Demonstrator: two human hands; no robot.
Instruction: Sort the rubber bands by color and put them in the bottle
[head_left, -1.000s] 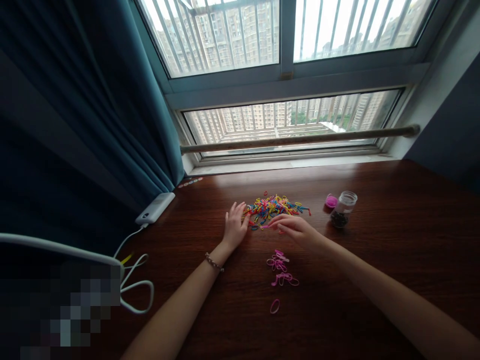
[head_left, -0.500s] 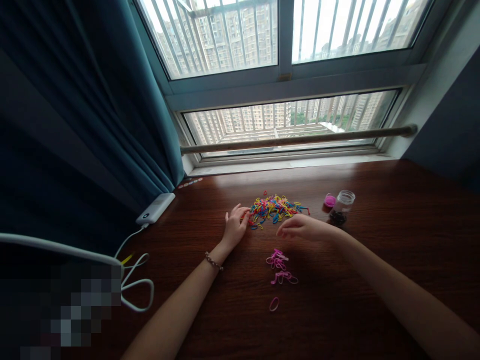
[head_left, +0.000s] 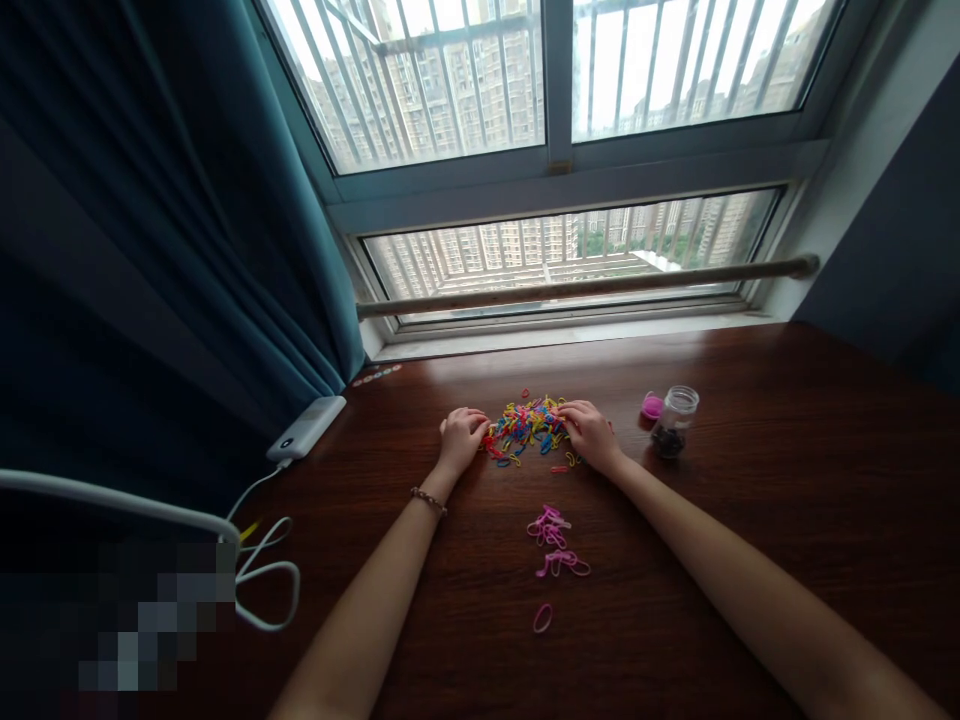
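Note:
A pile of small multicoloured rubber bands point(head_left: 529, 425) lies on the brown wooden table, between my two hands. My left hand point(head_left: 463, 437), with a beaded bracelet at the wrist, rests at the pile's left edge, fingers loosely bent and apart. From the right, my right hand point(head_left: 591, 437) reaches over the pile with its fingers stretched onto the bands; nothing is visibly gripped. Nearer to me lie pink rubber bands point(head_left: 549, 525) in a cluster, more pink bands point(head_left: 564, 564) just below, and a single pink band point(head_left: 543, 618).
Right of the pile stands an open clear jar point(head_left: 675, 422) with dark contents, beside a pink lid point(head_left: 652, 406). At the left are a white power bank point(head_left: 306, 428), a looped white cable point(head_left: 294, 590) and a blue curtain point(head_left: 300, 250). A window lies behind the table.
My right hand has moved forward from in front of the pile onto its right side. My left hand stays at the left edge. The view has shifted slightly.

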